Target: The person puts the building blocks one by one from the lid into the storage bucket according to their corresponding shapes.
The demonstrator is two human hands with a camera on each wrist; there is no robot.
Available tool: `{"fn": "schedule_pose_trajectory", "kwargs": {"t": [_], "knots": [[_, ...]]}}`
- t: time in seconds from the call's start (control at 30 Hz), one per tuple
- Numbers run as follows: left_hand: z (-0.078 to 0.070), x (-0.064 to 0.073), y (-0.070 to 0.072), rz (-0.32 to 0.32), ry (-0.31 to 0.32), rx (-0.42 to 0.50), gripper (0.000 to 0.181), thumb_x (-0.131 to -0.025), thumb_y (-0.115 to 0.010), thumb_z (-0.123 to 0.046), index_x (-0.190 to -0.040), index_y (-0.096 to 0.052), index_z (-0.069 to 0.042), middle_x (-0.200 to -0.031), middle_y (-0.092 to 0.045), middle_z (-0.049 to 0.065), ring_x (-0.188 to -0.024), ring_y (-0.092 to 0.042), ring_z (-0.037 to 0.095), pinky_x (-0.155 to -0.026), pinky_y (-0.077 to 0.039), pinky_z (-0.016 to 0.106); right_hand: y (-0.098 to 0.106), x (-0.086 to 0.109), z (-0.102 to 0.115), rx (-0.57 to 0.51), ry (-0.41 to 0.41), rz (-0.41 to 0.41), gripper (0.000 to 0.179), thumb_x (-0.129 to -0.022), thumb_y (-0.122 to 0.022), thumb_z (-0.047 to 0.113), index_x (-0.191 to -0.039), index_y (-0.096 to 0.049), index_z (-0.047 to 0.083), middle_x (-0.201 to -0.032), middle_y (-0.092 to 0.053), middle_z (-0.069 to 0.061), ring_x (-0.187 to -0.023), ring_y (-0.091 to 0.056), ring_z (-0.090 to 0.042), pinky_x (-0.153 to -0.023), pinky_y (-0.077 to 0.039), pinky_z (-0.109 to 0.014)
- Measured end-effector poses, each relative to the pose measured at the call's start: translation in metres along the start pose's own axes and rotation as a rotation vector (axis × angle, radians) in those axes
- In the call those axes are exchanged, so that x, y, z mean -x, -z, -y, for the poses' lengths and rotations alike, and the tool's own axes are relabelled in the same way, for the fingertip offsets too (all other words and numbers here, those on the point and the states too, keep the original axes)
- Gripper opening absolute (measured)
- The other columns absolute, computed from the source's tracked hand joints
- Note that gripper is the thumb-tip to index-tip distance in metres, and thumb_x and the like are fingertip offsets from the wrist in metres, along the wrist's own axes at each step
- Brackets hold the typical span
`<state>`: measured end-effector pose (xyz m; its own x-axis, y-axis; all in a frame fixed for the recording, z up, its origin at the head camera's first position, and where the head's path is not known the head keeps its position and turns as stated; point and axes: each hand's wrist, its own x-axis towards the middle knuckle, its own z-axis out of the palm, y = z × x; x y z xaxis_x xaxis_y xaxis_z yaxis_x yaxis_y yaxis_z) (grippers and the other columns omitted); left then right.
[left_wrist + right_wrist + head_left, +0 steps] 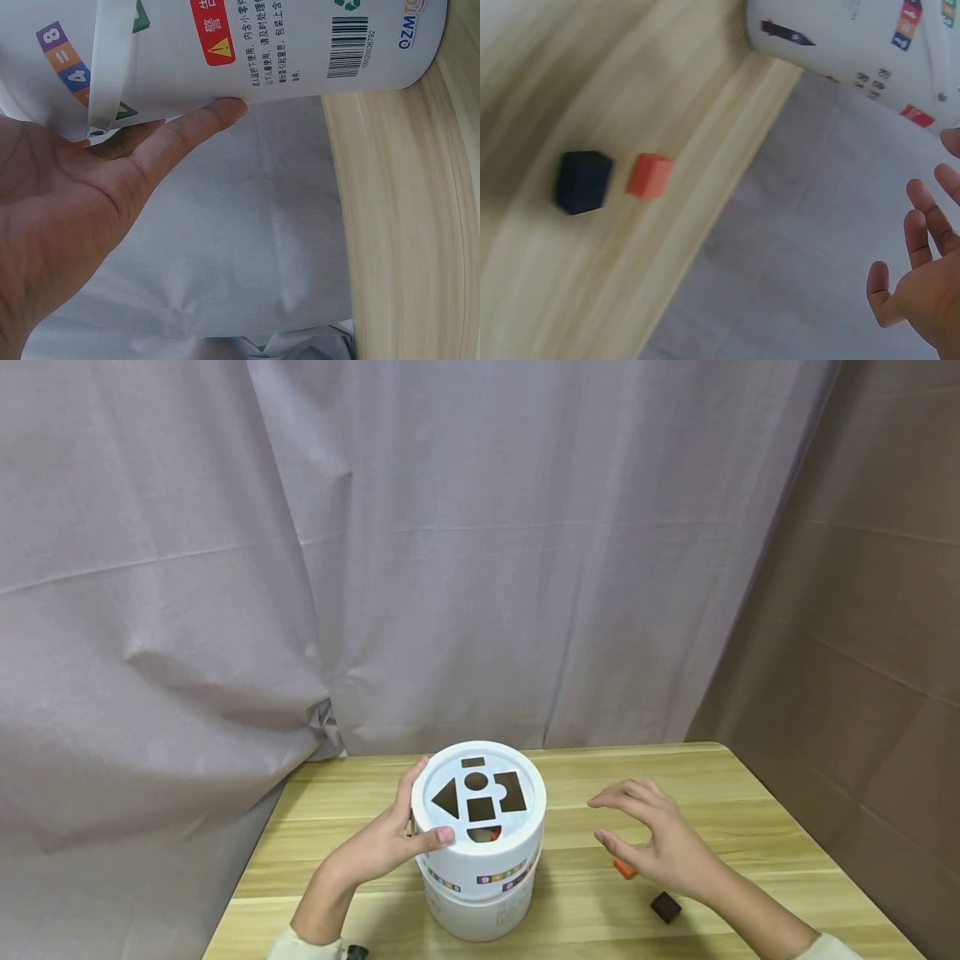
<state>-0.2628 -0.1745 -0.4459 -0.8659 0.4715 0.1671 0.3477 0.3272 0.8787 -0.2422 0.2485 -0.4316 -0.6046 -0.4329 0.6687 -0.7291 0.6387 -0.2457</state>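
Observation:
A round white bucket (480,917) stands upright on the wooden table, with printed number strips round its side. Its white lid (535,827) has cut-out holes: a triangle, a circle, a square and other shapes. Through the front hole a bit of orange shows inside. My left hand (378,843) holds the bucket at its left, thumb on the lid's rim and fingers along the side. To the right of the bucket, my right hand (660,843) hovers with loosely bent fingers, holding nothing. Under it lie a small orange block (650,176) and a black block (583,182).
The wooden table (585,927) reaches back to a grey curtain (480,568). A brown cloth wall (847,693) runs along the right side.

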Motion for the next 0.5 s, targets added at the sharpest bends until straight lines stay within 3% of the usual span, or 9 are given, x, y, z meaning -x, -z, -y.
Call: {"fn": "schedule_pose_trajectory", "kwargs": {"t": [0.27,0.5], "knots": [[0.000,0.000,-0.001,0.003,-0.009,0.010,0.120,-0.099,-0.085,-0.040,-0.177,0.006,-0.028,-0.185,-0.011,0.022,-0.170,-0.017,0.046,-0.135,-0.018,0.073,0.004,0.037,-0.018,0.058,-0.089,0.029,0.058,-0.080,-0.098,0.007,-0.126,-0.077,0.033,-0.122,-0.074,0.014,-0.112,-0.055,-0.004,-0.093,-0.043,-0.024],[0.000,0.000,0.000,0.004,-0.009,0.013,0.119,-0.100,-0.084,-0.038,-0.177,0.006,-0.029,-0.185,-0.013,0.023,-0.170,-0.018,0.046,-0.135,-0.018,0.072,-0.002,0.072,-0.037,0.134,-0.101,0.009,0.053,-0.074,-0.101,0.010,-0.119,-0.080,0.031,-0.116,-0.075,0.014,-0.108,-0.058,-0.006,-0.085,-0.051,-0.026]]}}
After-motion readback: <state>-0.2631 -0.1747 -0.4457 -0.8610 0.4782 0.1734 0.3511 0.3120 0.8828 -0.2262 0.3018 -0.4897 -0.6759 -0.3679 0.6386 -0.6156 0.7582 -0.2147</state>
